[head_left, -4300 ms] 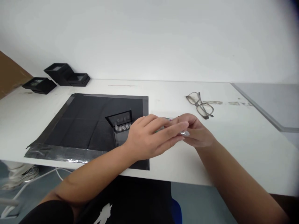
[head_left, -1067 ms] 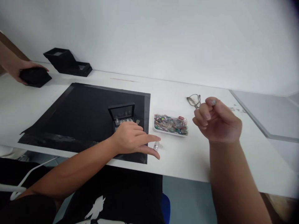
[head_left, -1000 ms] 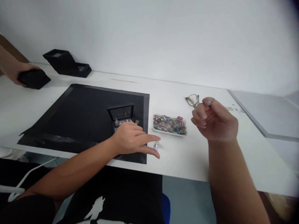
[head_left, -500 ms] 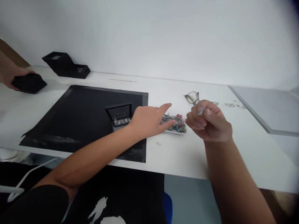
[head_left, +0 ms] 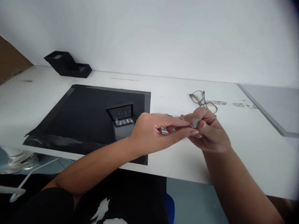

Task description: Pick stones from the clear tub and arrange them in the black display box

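left hand [head_left: 153,133]: fingers stretched out flat, tips against the gray tool [head_left: 195,123]
right hand [head_left: 206,132]: curled round that tool
spot: near the bench's [head_left: 233,140] front edge, just right of the black mat [head_left: 88,115]

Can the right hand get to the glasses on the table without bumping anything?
Probably yes. The glasses lie just behind the right hand, with only bare white table between them. The hand is pinching a small grey thing, so its fingers are busy.
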Demonstrator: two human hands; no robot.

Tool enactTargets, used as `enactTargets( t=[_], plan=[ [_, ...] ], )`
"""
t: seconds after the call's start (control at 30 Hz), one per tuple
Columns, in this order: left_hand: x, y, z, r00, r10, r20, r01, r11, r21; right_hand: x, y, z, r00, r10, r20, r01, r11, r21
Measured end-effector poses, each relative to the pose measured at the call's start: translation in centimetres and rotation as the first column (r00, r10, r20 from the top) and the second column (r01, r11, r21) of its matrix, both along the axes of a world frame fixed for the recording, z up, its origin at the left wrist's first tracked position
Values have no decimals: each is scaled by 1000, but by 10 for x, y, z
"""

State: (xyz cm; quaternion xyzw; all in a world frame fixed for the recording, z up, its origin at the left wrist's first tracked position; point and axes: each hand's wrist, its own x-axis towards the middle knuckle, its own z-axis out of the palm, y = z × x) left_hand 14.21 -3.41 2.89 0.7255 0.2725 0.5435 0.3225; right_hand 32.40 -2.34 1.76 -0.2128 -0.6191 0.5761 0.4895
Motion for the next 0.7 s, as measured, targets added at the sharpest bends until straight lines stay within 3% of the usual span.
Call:
enactTargets(
  t=[0.23, 0.5, 0.7],
  plan=[
    [-2, -2, 1, 989, -56, 134, 65, 996, -63, -1, 1, -2, 1000, 14, 9, -14, 1000, -10],
    [-1, -1, -1, 992, -30, 124, 38, 997, -61, -4, -1, 0, 999, -44, -9, 43, 999, -15],
    [3, 0, -4, 991, 43, 128, -26, 991, -128, -7, 0, -4, 978, -205, -31, 204, 979, -8]
  ],
)
